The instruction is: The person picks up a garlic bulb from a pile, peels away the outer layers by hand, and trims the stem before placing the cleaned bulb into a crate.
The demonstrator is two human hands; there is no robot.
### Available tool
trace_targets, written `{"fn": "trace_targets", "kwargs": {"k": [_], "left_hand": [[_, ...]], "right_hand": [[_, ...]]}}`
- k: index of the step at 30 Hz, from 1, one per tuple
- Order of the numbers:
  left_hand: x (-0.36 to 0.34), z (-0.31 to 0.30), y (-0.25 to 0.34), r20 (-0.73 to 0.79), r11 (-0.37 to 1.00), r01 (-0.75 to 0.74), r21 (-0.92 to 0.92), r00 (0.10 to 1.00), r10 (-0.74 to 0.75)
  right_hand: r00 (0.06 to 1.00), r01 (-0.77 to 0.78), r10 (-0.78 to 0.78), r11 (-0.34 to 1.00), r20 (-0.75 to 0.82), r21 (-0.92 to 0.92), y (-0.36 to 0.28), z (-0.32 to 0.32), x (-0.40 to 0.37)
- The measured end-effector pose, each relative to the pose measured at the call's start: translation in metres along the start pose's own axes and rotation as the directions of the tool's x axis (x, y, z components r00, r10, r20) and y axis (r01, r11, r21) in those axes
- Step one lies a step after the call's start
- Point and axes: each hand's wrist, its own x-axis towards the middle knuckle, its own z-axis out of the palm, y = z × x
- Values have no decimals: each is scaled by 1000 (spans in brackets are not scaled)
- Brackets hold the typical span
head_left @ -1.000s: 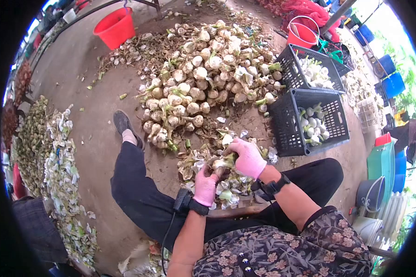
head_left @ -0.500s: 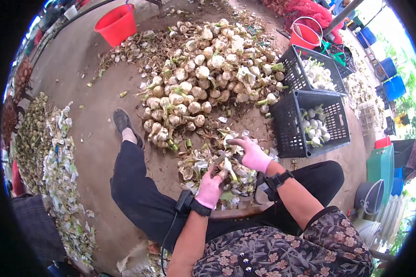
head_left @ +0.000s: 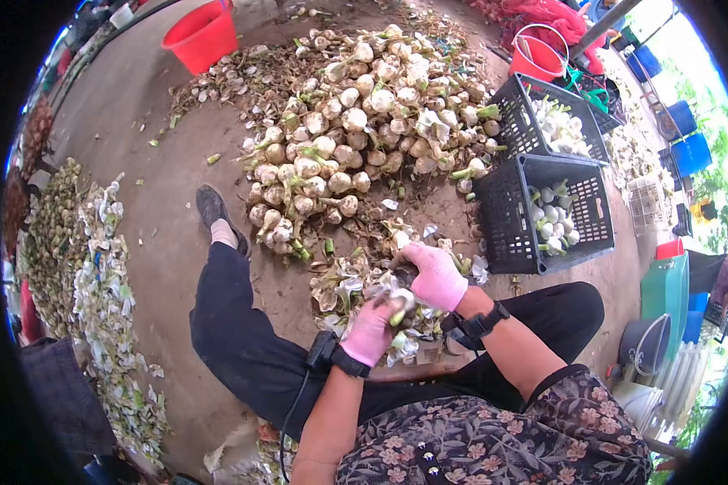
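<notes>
My left hand (head_left: 370, 330), in a pink glove with dark, dirty fingers, is closed around a garlic bulb (head_left: 402, 301) with a green-white stem stub. Against the upper side of that bulb, my right hand (head_left: 438, 277), gloved alike, has its fingers curled and pressed together; what they pinch is hidden. Both hands are over a heap of peeled garlic skins (head_left: 340, 284) between my legs. Just beyond lies a large pile of unpeeled garlic bulbs (head_left: 356, 121), dirty and with short stems.
To the right, a black crate (head_left: 505, 222) holds several clean white bulbs, and another black crate (head_left: 514, 121) behind it holds more. Red buckets (head_left: 202, 40) stand at the back left and back right. A strip of skins (head_left: 105, 307) runs along the left floor.
My right hand has come down and inward to the bulb, its fingers going from stretched out to curled. The left hand has turned the bulb, which now shows beside its fingers.
</notes>
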Motion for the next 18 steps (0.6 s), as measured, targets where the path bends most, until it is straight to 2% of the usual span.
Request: {"fn": "trace_targets", "kwargs": {"k": [1,3,4,5,6,7,8,9,11,13,15,16,18], "left_hand": [[-1,2,1,1,1000,3,2,1000,-3],[-3,3,2,54,994,-30,102,998,24],[-1,3,2,42,999,-25,29,999,23],[1,1,-1,45,999,-26,29,999,25],[3,-1,-2,40,993,-81,83,996,78],[4,-4,-3,31,982,-135,135,991,132],[4,-4,-2,7,967,-190,169,981,192],[5,-8,-6,0,969,-185,163,982,188],[17,-12,-12,-160,915,-267,301,932,325],[21,-10,-8,-295,856,-196,478,882,367],[21,-1,-2,-323,852,-177,493,872,368],[20,0,-2,-342,842,-161,515,862,374],[30,-21,-15,-426,837,-194,512,789,444]], "right_hand": [[999,-26,22,996,-45,-84,5,2,4],[998,-56,55,994,-19,-97,22,9,7],[994,-104,106,972,-3,-212,38,15,8],[988,-145,155,935,5,-325,51,17,8],[975,-175,211,917,65,-359,59,13,2],[927,-264,339,893,159,-365,81,16,2],[948,-188,269,905,172,-381,71,9,-1],[961,-119,206,910,185,-396,55,-2,-7],[979,22,19,981,205,-195,34,-7,-10],[971,60,-72,997,229,58,7,-10,-12],[927,-47,8,995,375,93,-5,-5,-15],[930,-44,7,995,367,92,5,2,-18],[950,-192,127,958,285,214,34,21,-15]]}}
